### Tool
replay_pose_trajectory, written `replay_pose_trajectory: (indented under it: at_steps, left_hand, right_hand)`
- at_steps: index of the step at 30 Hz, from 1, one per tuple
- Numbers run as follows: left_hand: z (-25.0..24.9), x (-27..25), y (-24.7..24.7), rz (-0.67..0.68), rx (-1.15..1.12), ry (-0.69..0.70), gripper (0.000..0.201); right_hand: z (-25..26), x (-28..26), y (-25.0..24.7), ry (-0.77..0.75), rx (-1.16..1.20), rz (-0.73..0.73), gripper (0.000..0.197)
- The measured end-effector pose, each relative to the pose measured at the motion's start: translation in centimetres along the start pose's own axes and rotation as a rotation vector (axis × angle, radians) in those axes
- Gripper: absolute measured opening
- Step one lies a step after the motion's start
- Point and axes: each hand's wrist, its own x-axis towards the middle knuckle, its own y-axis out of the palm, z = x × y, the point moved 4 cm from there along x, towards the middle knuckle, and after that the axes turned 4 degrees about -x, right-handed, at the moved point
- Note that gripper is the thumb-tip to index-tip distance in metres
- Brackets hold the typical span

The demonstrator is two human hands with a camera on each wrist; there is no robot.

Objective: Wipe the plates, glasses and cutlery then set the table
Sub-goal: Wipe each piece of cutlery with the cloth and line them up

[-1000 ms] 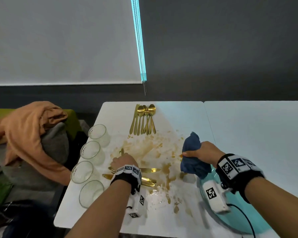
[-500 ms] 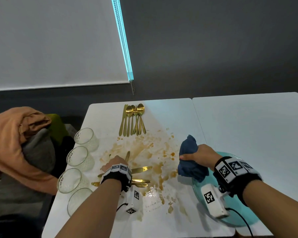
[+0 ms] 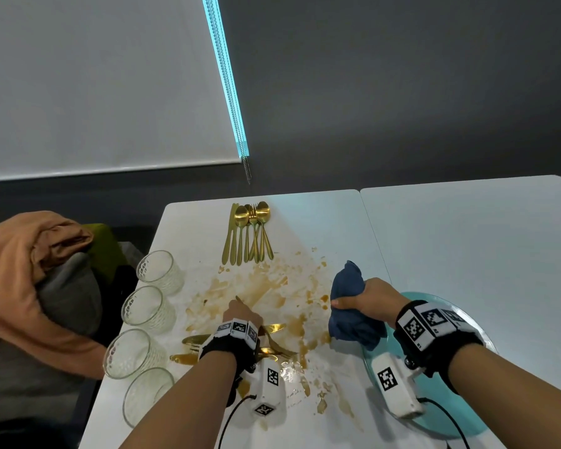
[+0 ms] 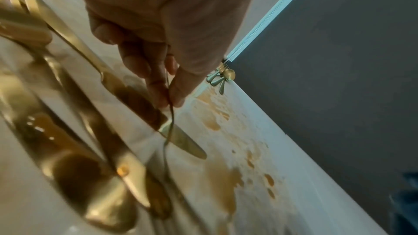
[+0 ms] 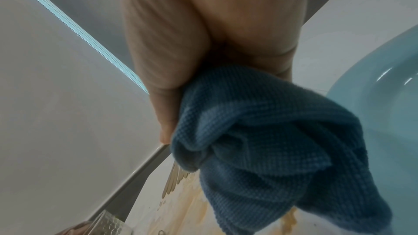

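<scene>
My left hand (image 3: 240,314) pinches a thin gold piece of cutlery (image 4: 167,131) between thumb and fingers, over several sauce-smeared gold pieces (image 3: 272,328) lying on the white table (image 3: 305,215). It shows edge-on, so I cannot tell fork from spoon. My right hand (image 3: 366,299) grips a bunched blue cloth (image 3: 350,319) just above the table, right of the brown spill (image 3: 266,286). A teal plate (image 3: 467,314) lies under my right wrist. A neat set of gold cutlery (image 3: 248,234) lies at the far edge. Several glasses (image 3: 146,306) line the left edge.
Brown sauce is smeared across the table's middle and front. A second white table (image 3: 467,238) joins on the right. Left of the table, orange and grey clothes (image 3: 30,270) are heaped on a seat. A dark wall and a white blind (image 3: 94,76) stand behind.
The head view has drifted. My left hand keeps its hold on the gold piece, whose end now tilts a little further right. My right hand still holds the cloth in about the same place.
</scene>
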Motion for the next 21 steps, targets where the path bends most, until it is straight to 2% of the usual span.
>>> replay_pose_trajectory:
  at_steps: [2, 4, 7, 10, 17, 21]
  left_hand:
    - [0.0, -0.1, -0.3, -0.014, -0.006, 0.021, 0.043]
    - [-0.2, -0.3, -0.9, -0.041, 0.134, 0.102, 0.033]
    - [-1.2, -0.5, -1.6, -0.105, 0.500, 0.346, 0.027]
    - [-1.5, -0.5, -1.1, -0.102, 0.691, 0.537, 0.029]
    - [-2.2, -1.0, -0.5, -0.089, 0.874, 0.707, 0.028]
    - [-2.7, -1.2, -1.1, -0.064, 0.828, 0.710, 0.026]
  right_hand:
    - [0.0, 0.2, 0.0, 0.000, 0.004, 0.000, 0.047]
    - [-0.2, 0.4, 0.0, 0.008, 0.010, 0.005, 0.050]
    - [-0.6, 0.8, 0.1, 0.028, 0.049, 0.016, 0.053]
    - [-1.1, 1.1, 0.3, 0.056, 0.112, 0.033, 0.054]
    - [-1.7, 1.7, 0.5, 0.090, 0.261, 0.064, 0.061]
    - [-1.5, 1.9, 0.8, 0.105, 0.251, 0.067, 0.062]
